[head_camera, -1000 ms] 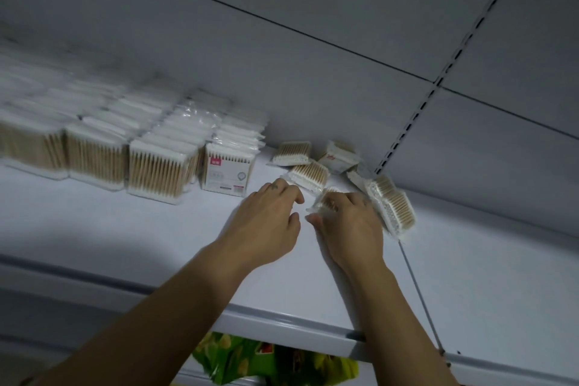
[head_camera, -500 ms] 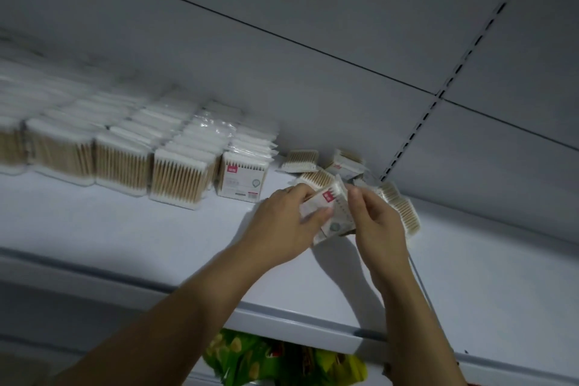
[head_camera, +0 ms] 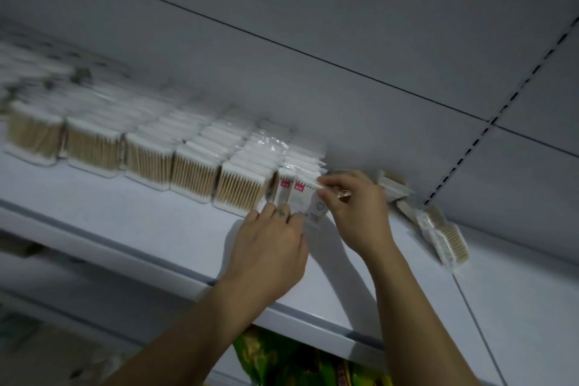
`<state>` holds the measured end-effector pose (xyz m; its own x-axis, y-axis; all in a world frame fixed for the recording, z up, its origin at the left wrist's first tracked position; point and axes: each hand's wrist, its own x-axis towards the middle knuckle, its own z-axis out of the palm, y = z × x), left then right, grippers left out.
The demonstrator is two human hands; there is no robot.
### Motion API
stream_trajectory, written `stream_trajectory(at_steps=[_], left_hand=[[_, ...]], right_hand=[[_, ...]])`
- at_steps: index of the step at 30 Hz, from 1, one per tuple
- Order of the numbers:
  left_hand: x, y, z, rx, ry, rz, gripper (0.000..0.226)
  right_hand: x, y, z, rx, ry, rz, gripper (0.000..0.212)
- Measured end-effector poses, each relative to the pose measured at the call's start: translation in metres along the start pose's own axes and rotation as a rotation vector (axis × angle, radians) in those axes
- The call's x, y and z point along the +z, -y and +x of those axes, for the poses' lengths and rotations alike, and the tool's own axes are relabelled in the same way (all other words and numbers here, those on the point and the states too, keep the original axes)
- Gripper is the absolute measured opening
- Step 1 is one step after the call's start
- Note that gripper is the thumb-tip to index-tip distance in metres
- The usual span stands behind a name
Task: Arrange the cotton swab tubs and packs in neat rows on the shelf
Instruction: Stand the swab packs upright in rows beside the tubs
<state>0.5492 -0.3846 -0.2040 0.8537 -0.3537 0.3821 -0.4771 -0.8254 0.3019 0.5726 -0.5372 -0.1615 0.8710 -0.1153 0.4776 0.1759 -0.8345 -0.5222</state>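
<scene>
White cotton-swab pack (head_camera: 303, 199), mid-frame: left hand (head_camera: 269, 247) and right hand (head_camera: 357, 213) pinch it, apparently seating it at row (head_camera: 300, 163) end; next: square flush.

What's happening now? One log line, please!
right hand: pinches top of red-labelled flat cotton swab pack | left hand: touches its lower edge | pack: right end of front row | loose swab packs: farther right
</scene>
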Motion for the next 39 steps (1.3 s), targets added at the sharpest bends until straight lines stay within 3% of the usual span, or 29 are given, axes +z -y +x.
stream_trajectory(at_steps=[4, 10, 16, 19, 26, 32, 36, 39], left_hand=[[0.006, 0.006, -0.004, -0.093, -0.002, -0.023, 0.032], [0.012, 0.005, -0.002, -0.049, -0.018, -0.03, 0.045], [0.014, 0.002, -0.001, -0.025, -0.026, 0.046, 0.037], [0.015, 0.001, 0.0, -0.03, -0.022, 0.057, 0.036], [0.012, -0.004, 0.012, 0.036, 0.005, 0.081, 0.042], [0.022, -0.057, 0.045, 0.162, 0.024, 0.002, 0.04], [0.048, -0.1, 0.069, 0.305, 0.103, -0.024, 0.041], [0.07, -0.121, 0.082, 0.314, 0.184, -0.094, 0.043]], right_hand=[[0.038, -0.006, 0.004, -0.089, -0.109, -0.1, 0.012], [0.051, -0.012, 0.002, -0.12, -0.178, 0.015, 0.014], [0.056, -0.005, -0.001, -0.085, -0.253, -0.023, 0.014], [0.054, -0.001, -0.003, -0.088, -0.25, -0.081, 0.016], [0.019, -0.015, -0.012, -0.083, -0.162, -0.115, 0.04], [-0.047, -0.082, -0.032, 0.121, -0.126, -0.349, 0.043], [-0.09, -0.138, -0.049, 0.434, -0.095, -0.494, 0.059], [-0.099, -0.165, -0.065, 0.511, -0.063, -0.496, 0.064]])
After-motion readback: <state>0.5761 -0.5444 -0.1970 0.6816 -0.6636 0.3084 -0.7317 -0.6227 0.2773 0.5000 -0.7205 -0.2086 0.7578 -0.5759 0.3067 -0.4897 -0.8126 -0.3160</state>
